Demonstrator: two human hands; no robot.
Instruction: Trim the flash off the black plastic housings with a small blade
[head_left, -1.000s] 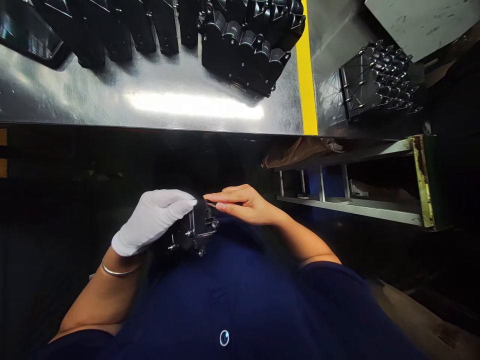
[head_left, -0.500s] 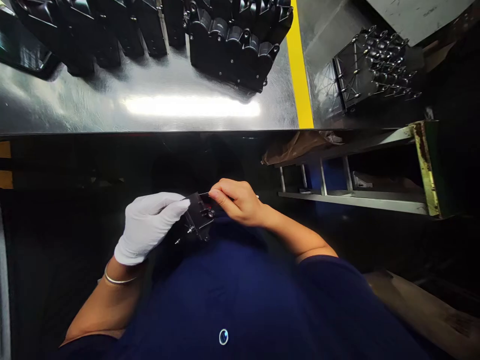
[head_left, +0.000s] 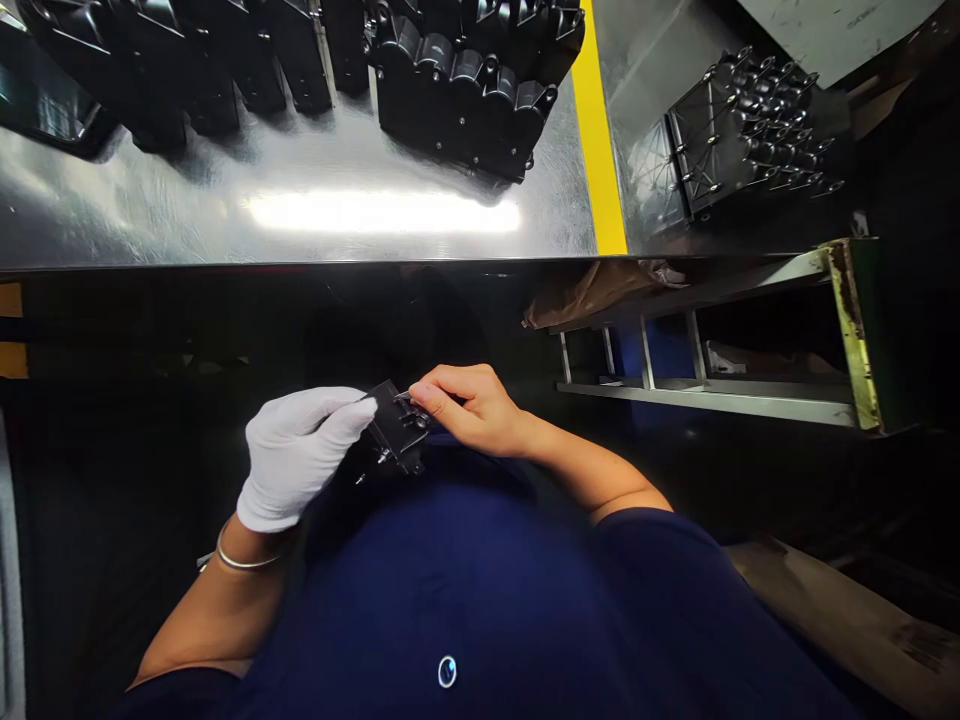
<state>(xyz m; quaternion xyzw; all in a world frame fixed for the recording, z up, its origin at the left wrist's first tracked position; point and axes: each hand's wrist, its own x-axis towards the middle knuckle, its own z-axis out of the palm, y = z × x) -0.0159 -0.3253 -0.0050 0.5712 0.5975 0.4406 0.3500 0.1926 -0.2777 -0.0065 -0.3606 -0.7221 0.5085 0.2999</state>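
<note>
My left hand [head_left: 304, 455], in a white glove, is closed around the left side of a black moulded plastic part [head_left: 397, 425]. The part is tilted in front of my chest, below the bench edge, with small bosses and pins along its side. My bare right hand [head_left: 474, 410] pinches thumb against forefinger at the part's upper right. A thin, light-coloured tool tip [head_left: 403, 396] shows just beyond these fingertips, against the part. The rest of that thin tool is hidden in the hand, so its kind is unclear.
Ahead is a shiny metal bench [head_left: 187, 220] with a yellow stripe [head_left: 600, 130]. Several black moulded housings [head_left: 465, 110] stand along its back, and another ribbed stack [head_left: 750, 135] is at the right. Below right are a metal rack frame [head_left: 712, 402] and brown wrapping [head_left: 592, 295].
My right hand has moved slightly left and down, bringing its fingertips against the part. The thin tool that showed between fingers and part is now mostly covered. My left hand keeps its hold.
</note>
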